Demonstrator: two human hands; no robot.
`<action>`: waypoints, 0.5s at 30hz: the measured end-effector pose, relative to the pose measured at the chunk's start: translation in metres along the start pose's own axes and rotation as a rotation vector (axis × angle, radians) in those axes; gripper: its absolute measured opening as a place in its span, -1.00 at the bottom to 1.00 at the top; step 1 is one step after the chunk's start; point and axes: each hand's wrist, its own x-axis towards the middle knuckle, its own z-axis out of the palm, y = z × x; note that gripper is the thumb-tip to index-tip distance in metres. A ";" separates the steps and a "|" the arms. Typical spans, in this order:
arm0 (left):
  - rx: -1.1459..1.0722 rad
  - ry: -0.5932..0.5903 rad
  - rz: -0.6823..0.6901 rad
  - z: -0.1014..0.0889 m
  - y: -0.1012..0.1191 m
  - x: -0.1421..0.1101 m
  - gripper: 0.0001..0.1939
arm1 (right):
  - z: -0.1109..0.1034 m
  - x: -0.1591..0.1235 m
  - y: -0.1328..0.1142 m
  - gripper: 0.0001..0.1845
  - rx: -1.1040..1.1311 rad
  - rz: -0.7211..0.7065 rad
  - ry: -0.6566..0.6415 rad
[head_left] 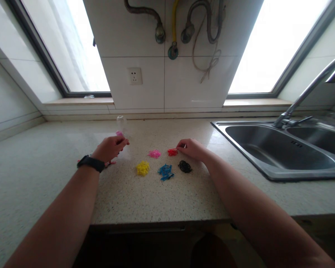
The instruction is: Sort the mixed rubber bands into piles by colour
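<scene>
My right hand [192,147] pinches at the edge of a small pile of red rubber bands [172,152], with a red strand at its fingertips. My left hand [110,147] is closed, fingers pressed together; what they hold, if anything, is too small to make out. Just beyond it lie a pink bit [119,133] and a clear plastic container [121,121]. Red pieces [111,163] show partly behind the watch [92,162] on my left wrist. Between my hands lie separate piles of pink bands [154,153], yellow bands [143,168], blue bands [165,172] and black bands [185,166].
The speckled stone countertop [156,201] runs back to a tiled wall [145,96]. A steel sink [268,173] with a faucet [309,89] is set in at the right. Hoses [174,22] and a power socket [134,76] are on the wall.
</scene>
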 end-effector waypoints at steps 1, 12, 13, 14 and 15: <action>0.000 0.000 0.000 0.000 0.000 0.000 -0.57 | 0.000 0.000 -0.001 -0.82 -0.002 -0.001 -0.002; -0.014 0.003 -0.013 0.000 0.004 -0.002 -0.56 | -0.002 -0.001 0.002 -0.79 0.037 -0.021 -0.052; -0.013 0.004 -0.016 0.000 0.003 -0.001 -0.56 | -0.002 0.000 0.004 -0.79 0.043 -0.021 -0.052; -0.012 0.006 -0.019 0.000 0.003 -0.001 -0.56 | -0.002 0.000 0.005 -0.79 0.049 -0.023 -0.051; -0.012 0.007 -0.021 0.000 0.003 -0.001 -0.56 | -0.002 0.001 0.006 -0.79 0.055 -0.028 -0.048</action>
